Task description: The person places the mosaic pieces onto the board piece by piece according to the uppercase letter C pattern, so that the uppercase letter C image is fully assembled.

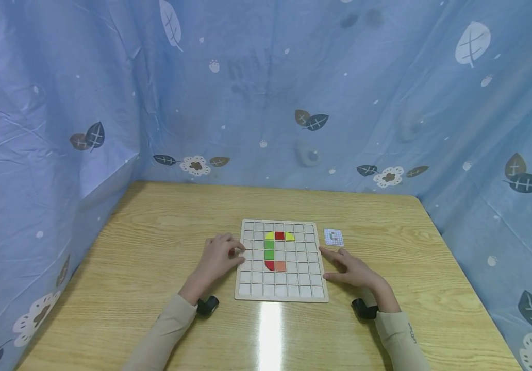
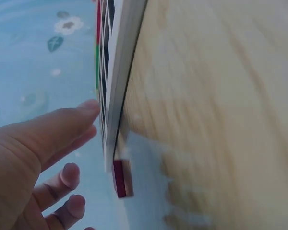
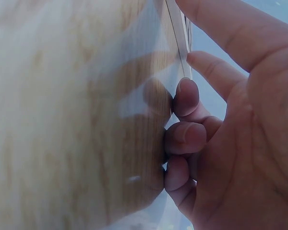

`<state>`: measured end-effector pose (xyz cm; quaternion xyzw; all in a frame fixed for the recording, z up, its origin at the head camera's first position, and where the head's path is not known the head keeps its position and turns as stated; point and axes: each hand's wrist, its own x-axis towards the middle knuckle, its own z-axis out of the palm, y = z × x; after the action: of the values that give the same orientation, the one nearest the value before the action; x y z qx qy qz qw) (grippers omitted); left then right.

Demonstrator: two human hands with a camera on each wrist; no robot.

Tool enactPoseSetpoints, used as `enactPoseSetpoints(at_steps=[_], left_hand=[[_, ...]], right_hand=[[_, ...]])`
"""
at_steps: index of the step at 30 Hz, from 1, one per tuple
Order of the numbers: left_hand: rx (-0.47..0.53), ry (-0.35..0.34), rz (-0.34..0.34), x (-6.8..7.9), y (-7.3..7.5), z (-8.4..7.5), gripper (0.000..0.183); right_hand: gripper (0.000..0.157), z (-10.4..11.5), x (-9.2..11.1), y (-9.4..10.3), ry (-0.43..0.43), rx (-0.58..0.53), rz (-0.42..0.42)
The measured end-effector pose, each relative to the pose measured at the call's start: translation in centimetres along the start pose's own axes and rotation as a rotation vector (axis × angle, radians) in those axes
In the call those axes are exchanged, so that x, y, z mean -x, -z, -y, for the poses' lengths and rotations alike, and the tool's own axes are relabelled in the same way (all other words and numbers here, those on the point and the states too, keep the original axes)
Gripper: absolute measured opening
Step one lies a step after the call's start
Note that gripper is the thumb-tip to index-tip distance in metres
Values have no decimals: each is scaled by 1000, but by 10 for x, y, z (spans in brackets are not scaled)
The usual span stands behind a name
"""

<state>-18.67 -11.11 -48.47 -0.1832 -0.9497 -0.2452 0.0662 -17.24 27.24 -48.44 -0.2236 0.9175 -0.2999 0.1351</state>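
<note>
A pale grid board [image 1: 294,296] lies flat between the two hands. On its cells sit a dark red square [image 1: 279,236], flanked by two yellow rounded pieces [image 1: 289,236], two green squares [image 1: 269,250], a red rounded piece [image 1: 269,265] and an orange square [image 1: 281,266]. My left hand [image 1: 217,257] is at the board's left edge, thumb and forefinger at the rim and nothing in its grasp. At the right edge, my right hand [image 1: 351,269] has its forefinger and thumb extended to the rim, the other fingers bent on the table in the right wrist view.
A small card [image 1: 333,237] printed with a coloured grid pattern lies right of the board. In the left wrist view, a small dark red block [image 2: 119,178] stands by the board's edge. A wooden table [image 1: 164,216] carries everything, with a blue patterned curtain [image 1: 266,93] behind it.
</note>
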Motion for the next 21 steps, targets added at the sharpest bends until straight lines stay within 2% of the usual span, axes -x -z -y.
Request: enactPoseSetpoints(at_steps=[13, 21], left_hand=[[-95, 104, -10, 1, 6, 13, 30], [-128, 137, -18, 1, 7, 18, 34]], right_hand=[[71, -1, 0, 1, 6, 0, 3], [71, -1, -1, 0, 3, -5, 3]])
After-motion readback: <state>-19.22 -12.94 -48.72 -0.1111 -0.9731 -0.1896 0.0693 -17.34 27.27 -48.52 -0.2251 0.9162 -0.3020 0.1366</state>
